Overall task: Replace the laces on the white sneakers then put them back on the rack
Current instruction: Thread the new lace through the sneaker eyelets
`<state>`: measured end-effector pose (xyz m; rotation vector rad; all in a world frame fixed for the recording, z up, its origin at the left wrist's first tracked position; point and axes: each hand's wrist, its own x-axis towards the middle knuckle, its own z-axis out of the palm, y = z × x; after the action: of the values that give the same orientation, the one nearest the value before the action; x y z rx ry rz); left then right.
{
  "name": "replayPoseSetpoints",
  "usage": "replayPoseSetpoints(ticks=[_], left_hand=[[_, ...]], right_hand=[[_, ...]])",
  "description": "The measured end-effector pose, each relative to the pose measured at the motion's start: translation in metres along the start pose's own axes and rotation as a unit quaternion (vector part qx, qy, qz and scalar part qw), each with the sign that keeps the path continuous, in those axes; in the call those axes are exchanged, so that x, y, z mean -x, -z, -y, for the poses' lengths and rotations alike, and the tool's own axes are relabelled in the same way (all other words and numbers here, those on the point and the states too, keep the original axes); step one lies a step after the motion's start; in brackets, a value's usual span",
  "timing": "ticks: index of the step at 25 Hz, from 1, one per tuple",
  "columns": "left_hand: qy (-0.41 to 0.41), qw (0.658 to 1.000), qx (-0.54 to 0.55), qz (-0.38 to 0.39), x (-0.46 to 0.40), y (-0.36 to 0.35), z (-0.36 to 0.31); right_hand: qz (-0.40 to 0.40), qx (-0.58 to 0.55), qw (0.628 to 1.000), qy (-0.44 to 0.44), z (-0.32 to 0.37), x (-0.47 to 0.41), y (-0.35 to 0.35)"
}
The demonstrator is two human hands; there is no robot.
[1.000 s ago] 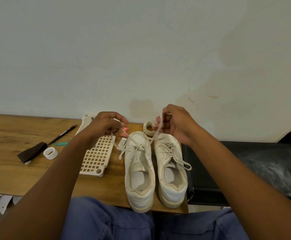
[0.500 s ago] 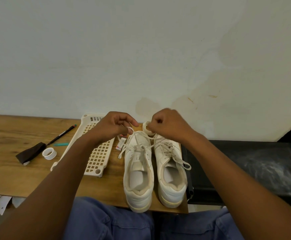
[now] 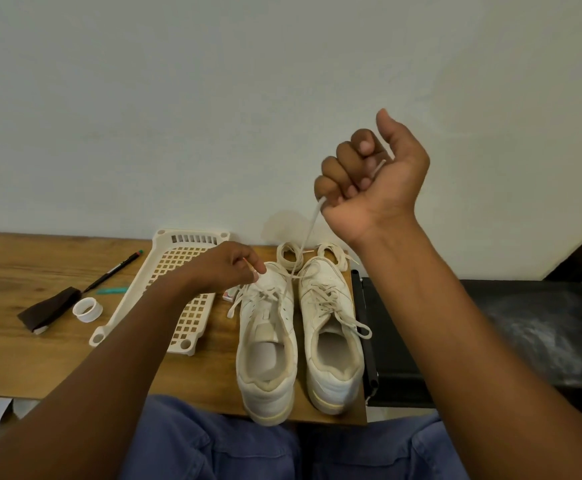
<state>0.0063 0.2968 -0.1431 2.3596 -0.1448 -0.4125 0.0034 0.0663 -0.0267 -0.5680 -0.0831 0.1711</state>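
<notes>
Currently, a lace is gripped in the curled fingers of the right hand, which is raised well above the wooden table; the lace is stretched taut from the fist down to the toe end of the left sneaker. An end of lace is pinched between thumb and fingertips of the left hand, which is held at that sneaker's toe. The right sneaker, laced, is set just beside the left one, both near the table's right edge with heels at the near edge. Two coiled laces are laid behind the toes at the far edge. A cream plastic rack shelf is placed just left of the sneakers. Further left, a pen, a tape roll and a dark brown pouch-like item are seen.
</notes>
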Motion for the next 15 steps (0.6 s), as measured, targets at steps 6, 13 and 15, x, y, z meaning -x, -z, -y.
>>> replayPoseSetpoints(ticks=[6,13,15], left_hand=[[-0.006,1.0,0.013,-0.003,0.0,-0.001,-0.006],[-0.013,0.999,0.006,0.035,-0.003,-0.01,-0.012],[-0.015,0.998,-0.004,0.064,-0.002,-0.012,-0.017]], right_hand=[[0.052,-0.11,0.992,-0.018,0.011,0.003,-0.009],[0.099,-0.19,0.976,-0.03,0.014,0.004,-0.026],[0.108,-0.198,0.974,-0.029,0.017,0.004,-0.035]])
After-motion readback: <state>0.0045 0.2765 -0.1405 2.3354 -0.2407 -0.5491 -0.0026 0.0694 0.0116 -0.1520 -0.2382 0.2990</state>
